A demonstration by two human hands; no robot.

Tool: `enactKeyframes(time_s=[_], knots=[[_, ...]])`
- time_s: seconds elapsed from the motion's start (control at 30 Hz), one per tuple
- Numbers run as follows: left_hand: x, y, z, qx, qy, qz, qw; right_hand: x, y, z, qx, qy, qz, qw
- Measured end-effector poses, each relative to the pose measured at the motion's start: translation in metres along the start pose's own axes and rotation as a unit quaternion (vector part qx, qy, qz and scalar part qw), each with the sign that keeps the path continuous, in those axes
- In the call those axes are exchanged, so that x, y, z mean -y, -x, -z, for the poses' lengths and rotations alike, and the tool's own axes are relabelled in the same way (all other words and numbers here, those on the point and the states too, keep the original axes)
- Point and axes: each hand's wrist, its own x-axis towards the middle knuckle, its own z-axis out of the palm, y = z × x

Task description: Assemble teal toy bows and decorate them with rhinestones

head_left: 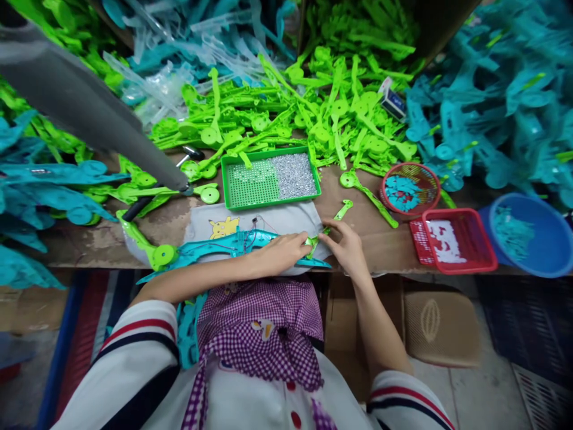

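A long blue plastic bow-shaped shell point(206, 249) lies along the table's front edge on a grey cloth point(201, 218) with a yellow cartoon print. Thin wires run along the shell. My left hand point(286, 249) is closed over the shell's right part, its fingertips at the lower end of a light-green plastic arm point(342, 212). That green arm slants up and to the right from the shell's end. My right hand point(345, 246) pinches it between thumb and fingers. The fingers partly hide where green and blue parts meet.
Behind the cloth stands a green tray point(228, 185) of small metal screws. A grey powered screwdriver arm point(116, 131) reaches in from the left. Green parts point(268, 113) are heaped behind. At right are a red round basket point(412, 209), a red square basket point(487, 257) and a blue basin point(550, 239).
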Motion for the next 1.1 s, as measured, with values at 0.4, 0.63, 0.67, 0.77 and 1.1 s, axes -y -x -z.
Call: enactKeyframes(time_s=[0.4, 0.63, 0.67, 0.77, 1.1], knots=[[0.016, 0.014, -0.014, -0.055, 0.053, 0.023, 0.997, 0.002, 0.001, -0.002, 0.009, 0.009, 0.011, 1.000], [0.022, 0.020, -0.018, -0.072, 0.084, 0.029, 0.993, 0.000, 0.002, -0.001, 0.026, 0.017, 0.007, 0.999], [0.022, 0.019, -0.017, -0.073, 0.094, 0.025, 0.993, -0.001, 0.001, 0.000, 0.028, 0.016, 0.007, 0.999], [0.019, 0.016, -0.013, -0.069, 0.116, 0.021, 0.991, -0.002, -0.001, 0.000, 0.033, 0.016, 0.011, 0.999], [0.020, 0.012, -0.003, -0.065, 0.069, 0.060, 0.994, 0.010, 0.002, -0.003, 0.030, 0.077, 0.009, 0.997]])
